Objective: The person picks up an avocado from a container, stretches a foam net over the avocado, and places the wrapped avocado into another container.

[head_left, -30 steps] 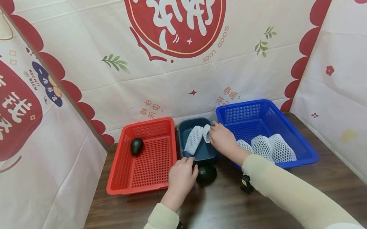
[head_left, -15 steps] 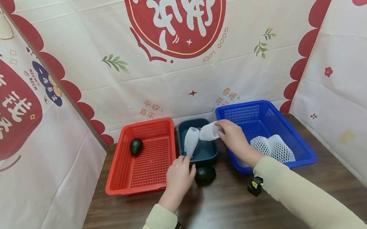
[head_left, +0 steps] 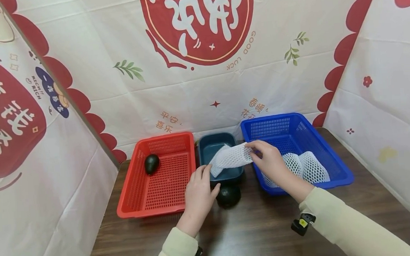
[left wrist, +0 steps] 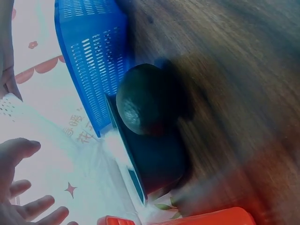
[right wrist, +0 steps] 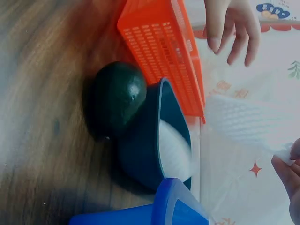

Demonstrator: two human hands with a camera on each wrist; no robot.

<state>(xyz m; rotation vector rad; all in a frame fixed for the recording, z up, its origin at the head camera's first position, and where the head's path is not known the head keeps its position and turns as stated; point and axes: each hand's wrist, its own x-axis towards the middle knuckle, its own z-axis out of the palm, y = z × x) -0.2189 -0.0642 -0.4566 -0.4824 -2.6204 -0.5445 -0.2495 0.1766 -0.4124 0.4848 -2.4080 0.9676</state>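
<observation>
My right hand (head_left: 268,159) pinches one end of a white foam fruit net (head_left: 237,155) between thumb and fingers, over the teal tray (head_left: 217,139). The net stretches left from the fingertips, and in the head view it overlaps a second foam net (right wrist: 172,145) that lies in the tray. My left hand (head_left: 199,193) hovers at the tray's front left corner, thumb apart from the fingers; its loosely spread fingers (left wrist: 35,206) hold nothing in the left wrist view. Below the tray's front side, an avocado (head_left: 228,196) sits on the table near the left thumb.
A red basket (head_left: 167,185) with one avocado (head_left: 152,164) in it stands at the left. At the right, a blue basket (head_left: 273,143) holds several foam nets (head_left: 314,167). Printed cloth (head_left: 192,93) walls off the back and both sides of the wooden table (head_left: 246,235).
My right hand has pulled the foam net away from the blue basket's side, now stretched leftward over the tray. The left hand has shifted only slightly, its fingertips a little higher.
</observation>
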